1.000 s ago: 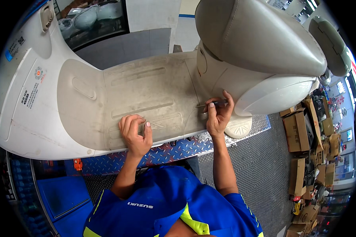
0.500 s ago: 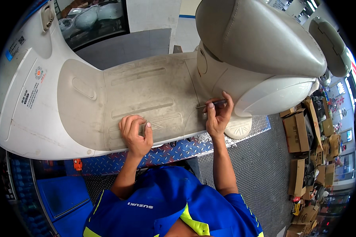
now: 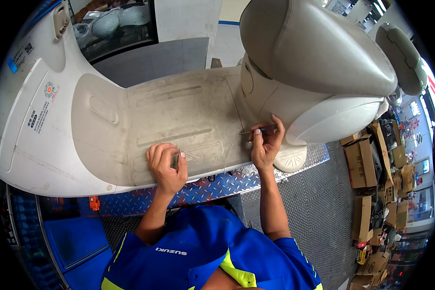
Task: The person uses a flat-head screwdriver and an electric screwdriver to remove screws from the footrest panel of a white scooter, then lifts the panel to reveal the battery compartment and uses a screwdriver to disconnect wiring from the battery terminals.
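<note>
Beige plastic scooter footboard [image 3: 179, 111], scuffed, ahead of a grey stitched seat [image 3: 319, 53]; right hand [image 3: 267, 147], fingers pinched round a slim dark-handled tool [image 3: 268, 128], thin tip by the footboard's rear seam, contact unclear; left hand [image 3: 167, 166], fingers loosely curled, nothing visible in them, at the footboard's near side; change within the last second: barely any, work apparently staying at one spot

Open cardboard boxes [image 3: 361, 166] crowd the right side. A blue cabinet [image 3: 75, 237] stands at lower left, near an orange object [image 3: 94, 203]. Plastic-wrapped shapes [image 3: 106, 25] lie at upper left.
</note>
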`<state>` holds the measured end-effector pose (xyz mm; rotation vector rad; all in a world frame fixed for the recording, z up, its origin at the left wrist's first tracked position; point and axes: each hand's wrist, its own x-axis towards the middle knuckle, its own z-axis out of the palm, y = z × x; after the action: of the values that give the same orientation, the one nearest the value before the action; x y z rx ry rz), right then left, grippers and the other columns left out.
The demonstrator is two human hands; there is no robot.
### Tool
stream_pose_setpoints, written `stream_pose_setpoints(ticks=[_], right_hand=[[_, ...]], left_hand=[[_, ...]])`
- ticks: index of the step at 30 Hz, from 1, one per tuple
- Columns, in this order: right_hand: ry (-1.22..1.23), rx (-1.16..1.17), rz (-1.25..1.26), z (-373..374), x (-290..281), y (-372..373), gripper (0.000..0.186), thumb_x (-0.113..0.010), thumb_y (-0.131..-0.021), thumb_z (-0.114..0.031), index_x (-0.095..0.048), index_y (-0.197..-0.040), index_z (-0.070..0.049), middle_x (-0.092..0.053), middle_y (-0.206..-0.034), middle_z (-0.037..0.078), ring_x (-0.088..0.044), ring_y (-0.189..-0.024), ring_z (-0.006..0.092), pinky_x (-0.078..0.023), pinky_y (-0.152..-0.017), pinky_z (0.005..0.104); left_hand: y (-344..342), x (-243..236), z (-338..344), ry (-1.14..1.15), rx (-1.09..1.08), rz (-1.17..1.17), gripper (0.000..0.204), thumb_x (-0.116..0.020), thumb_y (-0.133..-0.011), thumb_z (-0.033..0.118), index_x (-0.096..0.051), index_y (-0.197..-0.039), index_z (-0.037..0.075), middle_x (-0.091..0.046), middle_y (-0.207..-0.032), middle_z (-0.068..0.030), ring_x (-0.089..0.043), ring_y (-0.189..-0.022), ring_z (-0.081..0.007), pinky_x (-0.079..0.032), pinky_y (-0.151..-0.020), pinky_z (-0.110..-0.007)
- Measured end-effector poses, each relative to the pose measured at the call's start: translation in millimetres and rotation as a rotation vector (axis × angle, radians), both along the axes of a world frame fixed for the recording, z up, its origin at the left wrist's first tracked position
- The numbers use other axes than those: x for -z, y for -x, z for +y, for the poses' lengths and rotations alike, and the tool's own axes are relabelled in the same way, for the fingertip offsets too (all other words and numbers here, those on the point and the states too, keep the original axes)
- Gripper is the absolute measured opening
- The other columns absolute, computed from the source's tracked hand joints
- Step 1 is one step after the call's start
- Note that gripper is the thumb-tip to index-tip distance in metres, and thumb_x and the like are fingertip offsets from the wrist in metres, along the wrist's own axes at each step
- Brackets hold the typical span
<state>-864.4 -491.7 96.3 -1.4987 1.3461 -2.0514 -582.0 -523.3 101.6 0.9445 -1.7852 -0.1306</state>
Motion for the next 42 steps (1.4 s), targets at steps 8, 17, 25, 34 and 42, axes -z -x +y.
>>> stream_pose_setpoints(ticks=[8, 17, 25, 34, 42], right_hand=[[0.008, 0.048, 0.102, -1.6, -2.9, -4.6, 0.061, -0.065, -0.099, 0.007, -0.036, -0.151, -0.004, -0.065, -0.098, 0.01, -0.058, -0.074, 0.0096, -0.049, -0.064, 0.0242], [-0.028, 0.05, 0.13, -2.9, -0.8, -2.0, 0.064, -0.067, -0.099, 0.005, -0.036, -0.155, -0.003, -0.066, -0.09, 0.008, -0.06, -0.072, 0.0105, -0.049, -0.065, 0.0244], [-0.285, 0.091, 0.306, -1.9, -41.9, 2.1, 0.064, -0.071, -0.091, 0.007, -0.05, -0.15, -0.006, -0.059, -0.075, 0.006, -0.054, -0.064, 0.0131, -0.047, -0.064, 0.0286], [-0.26, -0.04, 0.54, -4.0, -66.0, -1.5, 0.063, -0.069, -0.089, 0.013, -0.056, -0.147, -0.007, -0.064, -0.08, 0.009, -0.063, -0.07, 0.0169, -0.053, -0.07, 0.0295], [-0.317, -0.183, 0.639, -8.0, -82.8, -1.9, 0.061, -0.064, -0.088, 0.014, -0.059, -0.144, -0.011, -0.071, -0.101, 0.023, -0.069, -0.084, 0.04, -0.055, -0.08, 0.0419]], left_hand=[[-0.9, 2.5, -0.6, -0.014, 0.0, -0.005, 0.011, -0.072, -0.082, 0.011, -0.066, -0.087, 0.004, -0.067, -0.095, -0.0129, -0.06, -0.095, -0.0331, -0.042, -0.09, -0.045], [-1.2, -1.0, 0.5, 0.004, 0.003, -0.003, 0.008, -0.07, -0.083, 0.006, -0.065, -0.089, 0.002, -0.067, -0.095, -0.0141, -0.06, -0.093, -0.0325, -0.042, -0.09, -0.044], [-2.9, -1.3, 0.2, 0.015, -0.003, -0.003, 0.008, -0.07, -0.084, 0.006, -0.066, -0.089, 0.002, -0.067, -0.095, -0.0139, -0.06, -0.092, -0.0331, -0.043, -0.089, -0.045], [-2.2, -2.5, 0.8, 0.014, -0.002, -0.005, 0.008, -0.07, -0.083, 0.005, -0.065, -0.089, 0.002, -0.067, -0.094, -0.0142, -0.06, -0.092, -0.0337, -0.043, -0.089, -0.045], [-4.1, -0.1, -1.4, 0.018, -0.004, 0.001, 0.008, -0.07, -0.083, 0.005, -0.065, -0.089, 0.002, -0.067, -0.094, -0.0138, -0.06, -0.091, -0.0334, -0.043, -0.088, -0.045]])
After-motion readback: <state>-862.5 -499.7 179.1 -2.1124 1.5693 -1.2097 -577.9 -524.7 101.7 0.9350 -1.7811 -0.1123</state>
